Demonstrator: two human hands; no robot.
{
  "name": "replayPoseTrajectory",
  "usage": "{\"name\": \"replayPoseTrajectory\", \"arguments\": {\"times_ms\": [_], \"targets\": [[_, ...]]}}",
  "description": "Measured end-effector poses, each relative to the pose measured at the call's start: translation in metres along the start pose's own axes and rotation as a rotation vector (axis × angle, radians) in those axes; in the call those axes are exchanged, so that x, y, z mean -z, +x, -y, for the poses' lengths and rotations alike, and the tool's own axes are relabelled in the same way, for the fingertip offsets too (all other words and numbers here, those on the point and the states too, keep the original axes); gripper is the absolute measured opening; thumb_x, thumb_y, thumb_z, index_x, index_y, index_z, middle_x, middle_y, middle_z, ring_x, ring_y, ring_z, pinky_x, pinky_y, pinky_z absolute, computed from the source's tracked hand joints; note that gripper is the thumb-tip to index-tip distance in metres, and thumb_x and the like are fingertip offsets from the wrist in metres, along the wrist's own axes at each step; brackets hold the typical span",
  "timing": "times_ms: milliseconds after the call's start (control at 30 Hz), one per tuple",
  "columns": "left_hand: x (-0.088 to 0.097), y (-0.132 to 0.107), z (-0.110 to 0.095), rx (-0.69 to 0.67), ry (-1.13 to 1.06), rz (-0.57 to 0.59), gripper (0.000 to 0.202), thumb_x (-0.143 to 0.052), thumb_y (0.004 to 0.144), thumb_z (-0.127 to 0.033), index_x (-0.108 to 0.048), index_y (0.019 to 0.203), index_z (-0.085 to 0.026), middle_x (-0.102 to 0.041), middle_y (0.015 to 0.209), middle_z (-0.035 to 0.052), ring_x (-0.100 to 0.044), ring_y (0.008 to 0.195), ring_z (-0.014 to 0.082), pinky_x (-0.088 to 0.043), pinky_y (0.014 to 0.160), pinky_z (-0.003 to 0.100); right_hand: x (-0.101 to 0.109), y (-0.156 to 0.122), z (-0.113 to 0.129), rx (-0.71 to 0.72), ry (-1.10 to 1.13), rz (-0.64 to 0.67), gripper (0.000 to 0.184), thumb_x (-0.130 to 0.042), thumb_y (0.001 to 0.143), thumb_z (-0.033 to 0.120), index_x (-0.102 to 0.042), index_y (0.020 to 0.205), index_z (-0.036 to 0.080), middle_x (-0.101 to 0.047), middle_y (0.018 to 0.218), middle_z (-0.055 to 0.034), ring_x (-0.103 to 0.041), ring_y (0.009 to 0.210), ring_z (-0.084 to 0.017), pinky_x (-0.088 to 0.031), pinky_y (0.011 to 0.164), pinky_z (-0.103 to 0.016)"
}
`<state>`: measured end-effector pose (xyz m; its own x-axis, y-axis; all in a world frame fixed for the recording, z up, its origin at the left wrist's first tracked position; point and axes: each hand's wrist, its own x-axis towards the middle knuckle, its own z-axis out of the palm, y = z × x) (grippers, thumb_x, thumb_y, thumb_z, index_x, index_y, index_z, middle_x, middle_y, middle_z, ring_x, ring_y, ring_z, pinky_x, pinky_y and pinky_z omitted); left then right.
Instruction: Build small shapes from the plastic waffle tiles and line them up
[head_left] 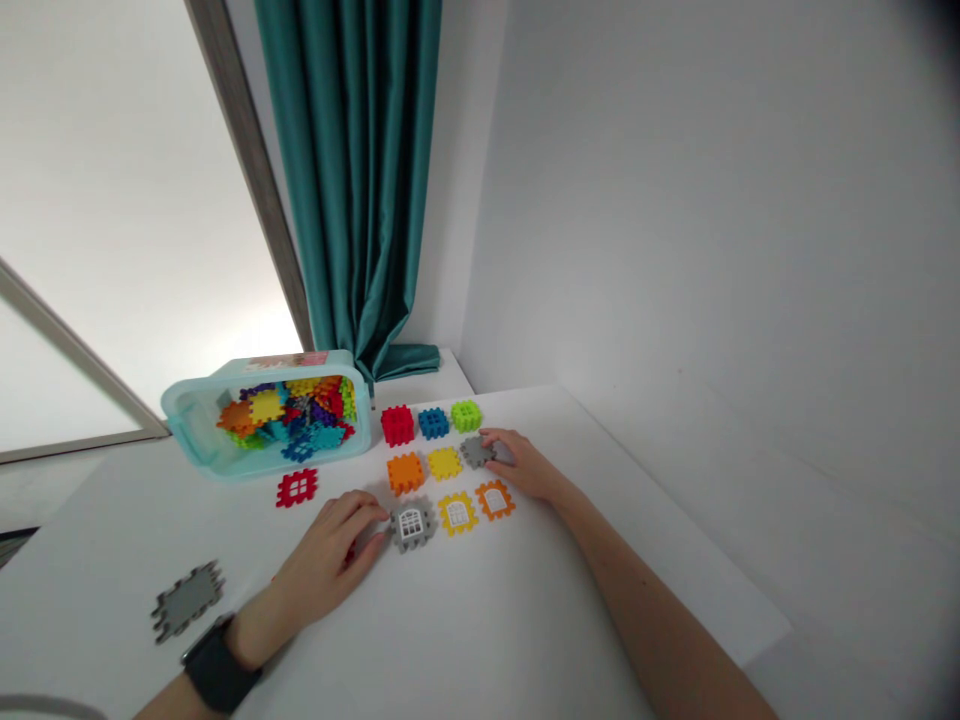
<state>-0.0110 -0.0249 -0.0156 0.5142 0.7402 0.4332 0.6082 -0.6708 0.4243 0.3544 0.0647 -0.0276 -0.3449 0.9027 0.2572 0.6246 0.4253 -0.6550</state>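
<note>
Toy interlocking blocks lie in a three-by-three grid on a white table. The back row holds a red cube, a blue cube and a green cube. An orange cube, a yellow tile and a small grey block form the middle row. My right hand pinches the grey block. The front row has a grey window tile, a yellow window tile and an orange one. My left hand touches the grey window tile with its fingertips; something red shows under its palm.
A light blue plastic tub lies on its side at the back left, full of several coloured blocks. A red window tile lies before it. A flat grey plate sits at the near left. A teal curtain hangs behind.
</note>
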Motion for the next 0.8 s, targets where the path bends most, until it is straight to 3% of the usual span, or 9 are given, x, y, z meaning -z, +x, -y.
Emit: {"name": "replayPoseTrajectory", "arguments": {"times_ms": [233, 500, 800], "targets": [[0.0019, 0.0011, -0.002, -0.006, 0.005, 0.005, 0.022, -0.051, 0.098, -0.034, -0.066, 0.111, -0.023, -0.067, 0.11, 0.0111, -0.065, 0.099, 0.0243, -0.055, 0.086, 0.036, 0.0005, 0.0003, 0.0027, 0.004, -0.027, 0.019, 0.051, -0.072, 0.076, 0.02, -0.062, 0.125, 0.026, -0.064, 0.134, -0.0091, -0.057, 0.126, -0.029, -0.036, 0.112, -0.052], [0.0017, 0.0018, -0.002, -0.011, -0.002, 0.01, 0.022, -0.051, 0.098, -0.033, -0.066, 0.111, -0.023, -0.067, 0.109, 0.0105, -0.065, 0.098, 0.0242, -0.055, 0.085, 0.037, 0.0016, 0.0018, 0.0032, 0.037, -0.041, 0.032, 0.038, -0.069, 0.081, 0.023, -0.068, 0.119, 0.028, -0.069, 0.128, -0.006, -0.058, 0.124, -0.029, -0.037, 0.111, -0.051], [0.0025, 0.0018, -0.003, -0.005, 0.004, 0.007, 0.021, -0.052, 0.098, -0.033, -0.067, 0.109, -0.023, -0.067, 0.109, 0.0101, -0.065, 0.098, 0.0237, -0.055, 0.086, 0.035, 0.0018, 0.0012, 0.0026, 0.037, -0.043, 0.025, 0.037, -0.069, 0.08, 0.022, -0.069, 0.117, 0.028, -0.07, 0.124, -0.0064, -0.061, 0.12, -0.029, -0.041, 0.108, -0.051]]}}
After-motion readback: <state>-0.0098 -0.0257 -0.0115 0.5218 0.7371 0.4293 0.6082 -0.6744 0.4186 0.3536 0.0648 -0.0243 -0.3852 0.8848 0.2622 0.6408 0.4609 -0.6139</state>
